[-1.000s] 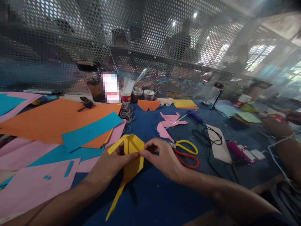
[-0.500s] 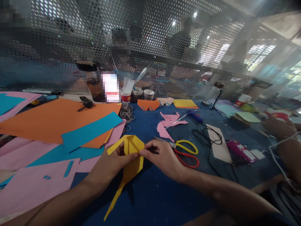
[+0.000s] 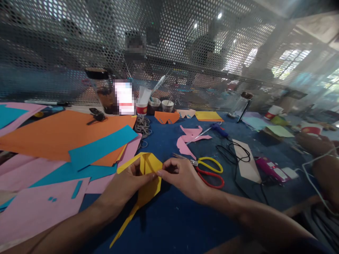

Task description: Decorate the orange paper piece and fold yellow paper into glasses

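Observation:
A folded piece of yellow paper (image 3: 148, 192) with a long thin tail is held up over the blue table. My left hand (image 3: 129, 181) grips it, thumb across the front and the other fingers behind. At its right edge my right hand (image 3: 180, 174) pinches the paper between thumb and index finger. Just beyond my right hand lie scissors (image 3: 212, 165) with one yellow and one red handle. A pink paper pinwheel (image 3: 189, 138) rests farther back, with a clear stick beside it.
Orange sheets (image 3: 53, 134), a blue strip (image 3: 103, 144) and pink paper (image 3: 50, 208) cover the left side. A glue gun (image 3: 219, 129) with a black cord and a magenta power strip (image 3: 272, 170) lie right. Another person's hand (image 3: 311, 141) is at far right.
The yellow paper has tilted slightly, its tail and left flap shifting a little to the left. Both hands keep hold of it. At far right, the other person's hand has moved slightly.

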`<state>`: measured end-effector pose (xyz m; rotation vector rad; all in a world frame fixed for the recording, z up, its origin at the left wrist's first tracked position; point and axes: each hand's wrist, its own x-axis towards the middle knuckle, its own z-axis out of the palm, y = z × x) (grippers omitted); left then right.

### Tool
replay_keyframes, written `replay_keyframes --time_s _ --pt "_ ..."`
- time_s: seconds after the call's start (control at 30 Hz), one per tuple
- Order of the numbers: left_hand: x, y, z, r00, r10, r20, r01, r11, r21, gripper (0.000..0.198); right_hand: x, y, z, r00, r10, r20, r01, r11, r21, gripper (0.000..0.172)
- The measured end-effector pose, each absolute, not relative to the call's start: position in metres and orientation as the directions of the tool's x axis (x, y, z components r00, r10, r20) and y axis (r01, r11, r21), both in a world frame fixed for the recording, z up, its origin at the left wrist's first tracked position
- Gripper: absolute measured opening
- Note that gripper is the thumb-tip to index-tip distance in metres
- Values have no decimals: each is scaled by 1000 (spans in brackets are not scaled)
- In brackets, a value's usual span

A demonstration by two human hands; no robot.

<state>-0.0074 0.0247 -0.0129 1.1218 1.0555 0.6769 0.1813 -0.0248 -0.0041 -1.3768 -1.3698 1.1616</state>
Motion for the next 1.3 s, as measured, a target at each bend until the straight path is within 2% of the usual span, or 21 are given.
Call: replay_keyframes --time_s 0.27,0.47,0.63,0.8,1.03,1.3 --pt "-9 24 -11 380 859 -343 96 332 938 50 180 -27 -1 -51 999 -19 341 -1 -940 18" --pt "-8 25 0 403 855 -328 106 312 944 44 186 -25 1 -137 990 20 310 62 -949 31" --pt "-9 26 -1 413 863 -291 105 272 956 37 186 -26 -2 -109 993 -37 287 -4 -958 21" --pt "-9 23 -3 392 849 -353 138 325 936 44 183 -26 -4 -78 995 -64 276 -40 -960 20" --pt "-8 26 1 495 817 -296 46 316 948 47 186 -21 -3 -42 999 1 291 13 -957 19" --pt "-9 26 -4 520 818 -246 -3 290 957 43 187 -19 -7 -1 1000 27 307 26 -951 21"
